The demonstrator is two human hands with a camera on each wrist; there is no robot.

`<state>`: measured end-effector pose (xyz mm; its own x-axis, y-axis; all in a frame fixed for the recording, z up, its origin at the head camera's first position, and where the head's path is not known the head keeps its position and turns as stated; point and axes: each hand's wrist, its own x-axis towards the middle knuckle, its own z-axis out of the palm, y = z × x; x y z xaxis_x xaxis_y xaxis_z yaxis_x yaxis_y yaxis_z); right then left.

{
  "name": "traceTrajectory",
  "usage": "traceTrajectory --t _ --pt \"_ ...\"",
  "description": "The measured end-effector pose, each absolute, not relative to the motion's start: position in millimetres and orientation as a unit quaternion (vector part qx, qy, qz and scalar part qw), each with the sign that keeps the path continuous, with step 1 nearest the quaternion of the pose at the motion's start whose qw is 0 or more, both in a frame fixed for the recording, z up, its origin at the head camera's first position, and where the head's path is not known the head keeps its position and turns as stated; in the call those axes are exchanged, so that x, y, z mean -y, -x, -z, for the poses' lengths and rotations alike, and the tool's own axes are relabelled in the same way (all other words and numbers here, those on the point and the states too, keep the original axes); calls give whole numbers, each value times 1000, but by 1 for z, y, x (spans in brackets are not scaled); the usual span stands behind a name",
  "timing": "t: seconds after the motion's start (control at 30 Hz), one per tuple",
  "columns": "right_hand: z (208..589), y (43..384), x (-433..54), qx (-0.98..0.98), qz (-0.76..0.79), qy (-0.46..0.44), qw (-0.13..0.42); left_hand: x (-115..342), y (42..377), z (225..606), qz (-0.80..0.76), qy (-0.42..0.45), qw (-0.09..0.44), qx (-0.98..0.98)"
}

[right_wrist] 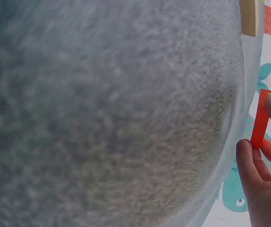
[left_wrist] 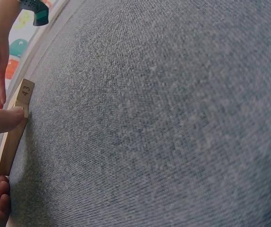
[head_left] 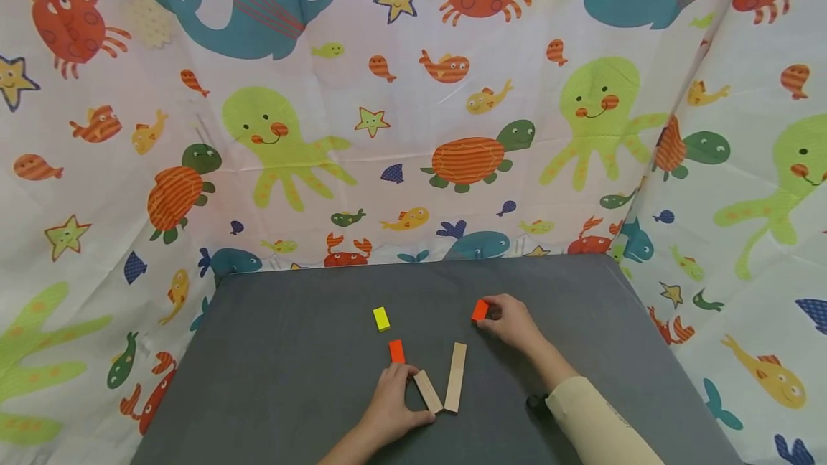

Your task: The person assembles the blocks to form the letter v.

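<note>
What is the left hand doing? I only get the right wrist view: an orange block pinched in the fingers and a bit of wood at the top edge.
Observer: The left hand holds a wooden block by its ends, thumb at the near one.
Operator: Is anything set beside that?
Observer: Yes, another wooden block lies to its right, the two making a V that opens away from the person.
Operator: Any coloured blocks besides mine?
Observer: Two: a second orange block just beyond the left fingertips, and a yellow block farther out.
</note>
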<state>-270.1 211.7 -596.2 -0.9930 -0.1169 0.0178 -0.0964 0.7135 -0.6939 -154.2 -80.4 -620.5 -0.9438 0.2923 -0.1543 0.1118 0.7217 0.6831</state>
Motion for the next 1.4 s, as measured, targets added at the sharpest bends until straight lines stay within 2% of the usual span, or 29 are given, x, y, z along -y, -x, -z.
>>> traceTrajectory --t 0.43,1.4 --pt "590 266 -202 -922 381 56 37 81 152 621 -358 -120 112 -919" --pt "582 256 -187 -918 392 52 46 81 153 621 -358 -118 116 -919"
